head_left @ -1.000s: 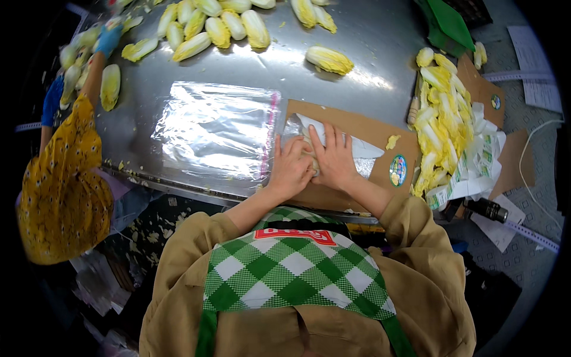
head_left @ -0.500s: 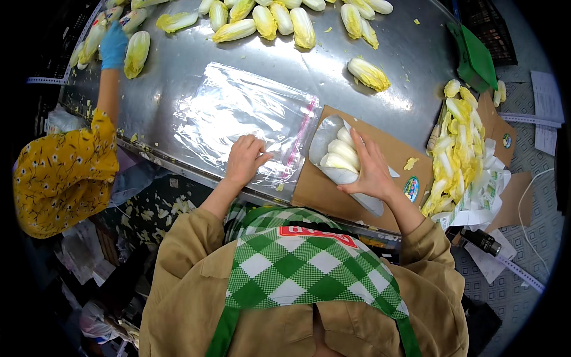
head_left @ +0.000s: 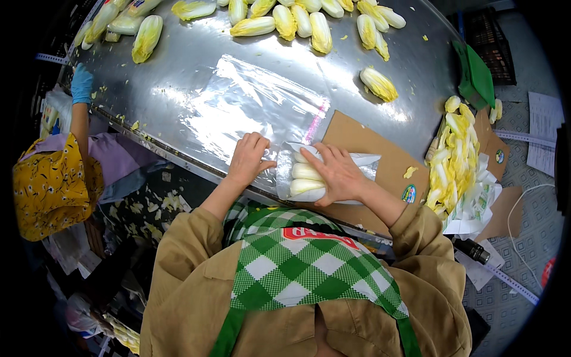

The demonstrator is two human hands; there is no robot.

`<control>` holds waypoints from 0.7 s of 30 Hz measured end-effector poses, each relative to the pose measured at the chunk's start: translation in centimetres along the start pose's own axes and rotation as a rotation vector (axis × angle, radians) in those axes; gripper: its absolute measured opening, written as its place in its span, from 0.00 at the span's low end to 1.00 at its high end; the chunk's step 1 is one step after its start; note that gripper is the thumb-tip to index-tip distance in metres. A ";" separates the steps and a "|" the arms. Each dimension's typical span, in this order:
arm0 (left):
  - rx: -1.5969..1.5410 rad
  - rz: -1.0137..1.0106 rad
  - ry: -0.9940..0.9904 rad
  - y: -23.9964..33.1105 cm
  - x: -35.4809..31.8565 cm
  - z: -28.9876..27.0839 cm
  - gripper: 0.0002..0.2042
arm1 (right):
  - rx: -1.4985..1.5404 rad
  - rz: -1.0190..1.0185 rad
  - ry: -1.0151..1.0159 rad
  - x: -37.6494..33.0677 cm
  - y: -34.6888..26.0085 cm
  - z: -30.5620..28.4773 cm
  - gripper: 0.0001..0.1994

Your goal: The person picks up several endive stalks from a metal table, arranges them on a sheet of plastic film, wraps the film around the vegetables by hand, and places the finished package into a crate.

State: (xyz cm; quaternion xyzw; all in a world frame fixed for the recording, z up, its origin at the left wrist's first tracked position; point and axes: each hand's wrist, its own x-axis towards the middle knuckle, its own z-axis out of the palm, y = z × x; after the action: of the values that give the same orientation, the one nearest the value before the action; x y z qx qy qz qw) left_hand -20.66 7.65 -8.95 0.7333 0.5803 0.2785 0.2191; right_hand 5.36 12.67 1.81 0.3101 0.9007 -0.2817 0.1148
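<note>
My right hand (head_left: pixel 340 174) is wrapped over a bundle of white endives (head_left: pixel 306 178) lying in a sheet of white paper (head_left: pixel 364 163). The bundle's left end lies by the plastic, and its paper tail stretches right over a cardboard sheet (head_left: pixel 357 131). To its left, my left hand (head_left: pixel 248 159) rests on the near edge of clear plastic bags (head_left: pixel 238 101) with a pink strip. Its thumb and fingers are apart, the thumb pointing toward the bundle. Whether the endives are inside the plastic is hard to make out.
Loose endives (head_left: pixel 285 22) lie along the metal table's (head_left: pixel 178 65) far side, with a single endive (head_left: pixel 379 84) nearer. Leaf trimmings (head_left: pixel 455 160) are heaped at right, below a green bin (head_left: pixel 474 74). At left, a co-worker's blue-gloved hand (head_left: pixel 82 84) is at the table edge.
My right hand has brought the wrapped endives left and turned them toward the plastic bags. My left hand stays by the bags. The co-worker's gloved hand has moved away from the packed endives, toward the table edge.
</note>
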 end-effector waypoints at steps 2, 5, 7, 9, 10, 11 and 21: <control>-0.055 -0.004 0.009 -0.1 -0.1 0.0 0.11 | 0.009 0.017 -0.042 -0.1 0.1 0.1 0.62; -0.121 -0.025 0.046 -0.3 0.0 -0.1 0.09 | 0.023 0.031 -0.066 -0.5 0.2 0.1 0.62; -0.178 -0.051 0.075 -0.2 0.2 -0.4 0.08 | 0.021 0.037 -0.075 -0.6 0.1 -0.1 0.62; -0.044 -0.055 0.136 0.3 0.2 -1.1 0.06 | 0.007 0.046 -0.089 -0.4 0.0 -0.5 0.62; 0.018 -0.051 0.177 0.7 0.2 -1.5 0.05 | 0.090 0.065 -0.087 -0.3 0.0 -0.8 0.62; 0.074 -0.015 0.186 1.1 0.2 -1.9 0.05 | 0.171 0.084 -0.085 0.0 0.1 -1.1 0.62; 0.184 0.135 0.271 3.6 1.9 -5.9 0.06 | 0.044 0.267 0.235 4.4 0.9 -1.0 0.60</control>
State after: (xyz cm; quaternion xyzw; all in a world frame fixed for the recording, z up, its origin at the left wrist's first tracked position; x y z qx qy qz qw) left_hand -21.64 8.66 -1.96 0.7434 0.5770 0.3344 0.0517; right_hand 2.44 16.07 0.56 0.4600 0.8525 -0.2452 0.0382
